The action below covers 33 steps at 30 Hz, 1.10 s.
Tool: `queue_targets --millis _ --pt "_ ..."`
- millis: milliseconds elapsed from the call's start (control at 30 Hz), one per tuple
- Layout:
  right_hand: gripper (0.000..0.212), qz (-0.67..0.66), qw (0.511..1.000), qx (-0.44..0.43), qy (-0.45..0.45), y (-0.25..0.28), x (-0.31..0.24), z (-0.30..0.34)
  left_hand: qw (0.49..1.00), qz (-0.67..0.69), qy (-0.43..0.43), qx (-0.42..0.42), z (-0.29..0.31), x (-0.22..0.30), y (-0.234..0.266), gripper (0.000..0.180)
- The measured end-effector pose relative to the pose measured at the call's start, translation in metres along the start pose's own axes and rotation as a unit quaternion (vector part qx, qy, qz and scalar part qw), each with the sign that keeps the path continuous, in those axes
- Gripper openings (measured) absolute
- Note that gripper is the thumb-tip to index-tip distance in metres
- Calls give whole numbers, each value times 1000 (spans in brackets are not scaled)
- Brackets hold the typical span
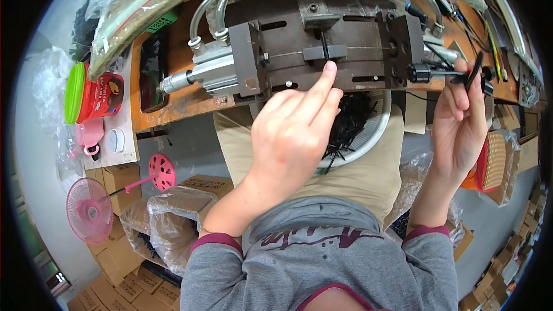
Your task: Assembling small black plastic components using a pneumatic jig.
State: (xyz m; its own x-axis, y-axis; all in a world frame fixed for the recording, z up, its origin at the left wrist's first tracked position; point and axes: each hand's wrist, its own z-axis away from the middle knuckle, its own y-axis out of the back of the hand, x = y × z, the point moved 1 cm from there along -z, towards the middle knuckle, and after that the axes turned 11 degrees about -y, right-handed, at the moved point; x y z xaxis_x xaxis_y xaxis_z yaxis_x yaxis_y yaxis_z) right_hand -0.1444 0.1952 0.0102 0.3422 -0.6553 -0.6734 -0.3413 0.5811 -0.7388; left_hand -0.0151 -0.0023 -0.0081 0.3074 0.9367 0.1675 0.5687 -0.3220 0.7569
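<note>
A dark metal clamping fixture (357,29) spans the bench in front of me. A slim black strip (325,45) lies across the small grey block (313,53) at its middle. My left hand (296,132) reaches up to it, index finger stretched out and its tip at the strip's near end; the thumb is hidden. Off to the right, my right hand (459,124) pinches another thin black strip (474,70) between its fingertips, beside a black-ended rod (420,73). Below the fixture, a white basket (387,124) in my lap holds many black strips (352,118), partly covered by my left hand.
An air cylinder (216,74) with clear hoses (201,11) sits at the fixture's left. Left of it are a dark phone-like slab (153,72) and a red tub with a green lid (74,93). A pink fan (90,210), plastic-lined boxes (173,219) and cartons (118,253) stand lower left.
</note>
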Motion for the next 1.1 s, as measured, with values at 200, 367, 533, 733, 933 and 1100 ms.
queue_targets --millis 200,367,533,733,933,1100 --pt "29 -27 999 -40 -18 6 7 4 999 -12 22 -38 -11 -3 3 25" --pt "17 12 999 27 -41 -14 12 6 998 -6 40 -55 -14 -2 5 25" --pt "16 14 998 8 -59 -22 19 10 996 33 43 -70 -15 -6 11 34" --pt "16 58 991 -3 -122 -31 25 15 883 452 118 47 -24 6 39 52" --pt "24 62 995 35 -74 -24 23 10 920 388 47 36 -17 8 55 35" --pt "23 82 995 50 0 -21 25 9 992 112 34 39 -9 1 24 29"
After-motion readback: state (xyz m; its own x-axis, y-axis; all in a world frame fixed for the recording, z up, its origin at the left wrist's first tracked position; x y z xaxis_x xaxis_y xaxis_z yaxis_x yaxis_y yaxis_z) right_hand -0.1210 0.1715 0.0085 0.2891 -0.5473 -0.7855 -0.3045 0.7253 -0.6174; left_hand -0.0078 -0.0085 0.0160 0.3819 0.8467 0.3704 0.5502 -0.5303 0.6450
